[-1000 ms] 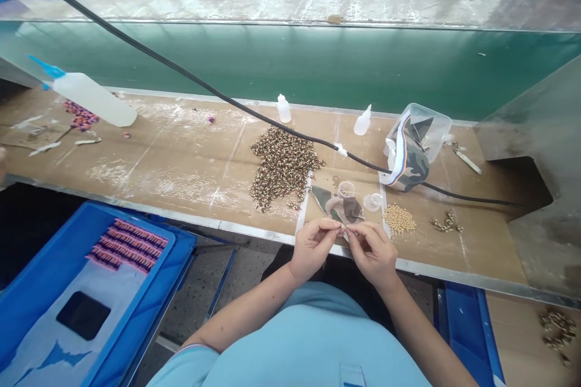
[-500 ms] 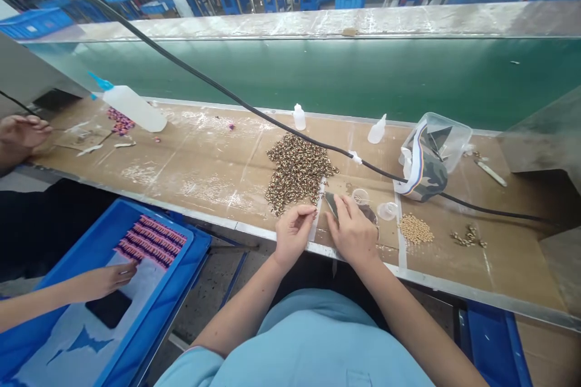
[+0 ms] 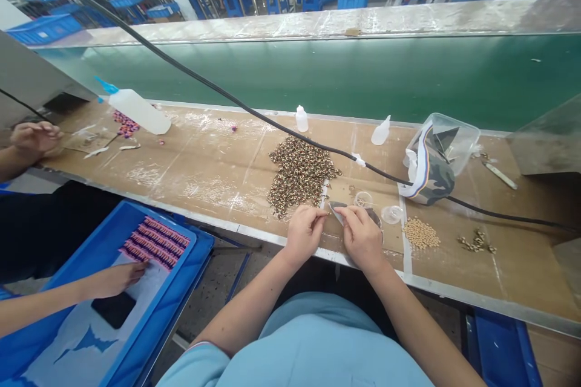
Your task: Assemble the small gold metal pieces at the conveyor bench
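Narrow grip: the left hand point(image 3: 306, 234) pinches a tiny metallic piece point(image 3: 327, 214) while the right hand point(image 3: 362, 237) touches a grey pointed scrap point(image 3: 336, 211) on the tabletop point(image 3: 458, 272), beside a heap of speckled beads point(image 3: 299, 176).

On the workbench point(image 3: 204, 160), a small bottle point(image 3: 302, 118) stands behind a heap of beads point(image 3: 300, 176), left of a plastic tub point(image 3: 467, 139).

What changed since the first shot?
The left hand and right hand, pinched together at first, have drawn slightly apart; the right fingers now rest on a dark grey fabric scrap. A co-worker's hand has come over the blue plastic crate. The brown speckled bead pile stayed put.
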### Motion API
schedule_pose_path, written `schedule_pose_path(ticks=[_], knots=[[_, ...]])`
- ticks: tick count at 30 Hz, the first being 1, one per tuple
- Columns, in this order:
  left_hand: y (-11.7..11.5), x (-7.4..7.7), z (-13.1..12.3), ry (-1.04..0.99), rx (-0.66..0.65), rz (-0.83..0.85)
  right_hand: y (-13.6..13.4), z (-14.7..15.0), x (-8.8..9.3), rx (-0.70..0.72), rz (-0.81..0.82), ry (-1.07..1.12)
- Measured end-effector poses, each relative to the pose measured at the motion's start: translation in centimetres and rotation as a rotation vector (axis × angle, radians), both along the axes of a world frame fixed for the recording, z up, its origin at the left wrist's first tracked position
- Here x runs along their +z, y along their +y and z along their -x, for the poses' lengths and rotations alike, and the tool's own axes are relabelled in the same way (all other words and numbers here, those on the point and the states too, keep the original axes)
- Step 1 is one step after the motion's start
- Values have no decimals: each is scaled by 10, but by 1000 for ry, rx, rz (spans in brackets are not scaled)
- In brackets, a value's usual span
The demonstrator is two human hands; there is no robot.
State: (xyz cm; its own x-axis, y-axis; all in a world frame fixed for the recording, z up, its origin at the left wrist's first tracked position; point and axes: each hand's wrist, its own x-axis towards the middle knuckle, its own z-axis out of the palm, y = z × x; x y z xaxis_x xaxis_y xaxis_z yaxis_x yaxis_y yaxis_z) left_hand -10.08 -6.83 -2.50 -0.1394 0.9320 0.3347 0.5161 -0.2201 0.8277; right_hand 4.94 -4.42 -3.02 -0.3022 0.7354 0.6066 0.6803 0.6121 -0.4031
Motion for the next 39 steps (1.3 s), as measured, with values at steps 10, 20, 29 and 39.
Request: schedule_pose_path(ticks=[10,20,29,39], knots=[[5,-3,-7,64,18,0,0,0,0,9,55,-75],[1,-7,-8,242,24,-166,-1,3,1,-23,29,-173],[-3,-7,-9,206,79,-92,-1,4,-3,-70,19,-126],[2,-5,-10,31,126,141,-1,3,1,-51,34,-139]])
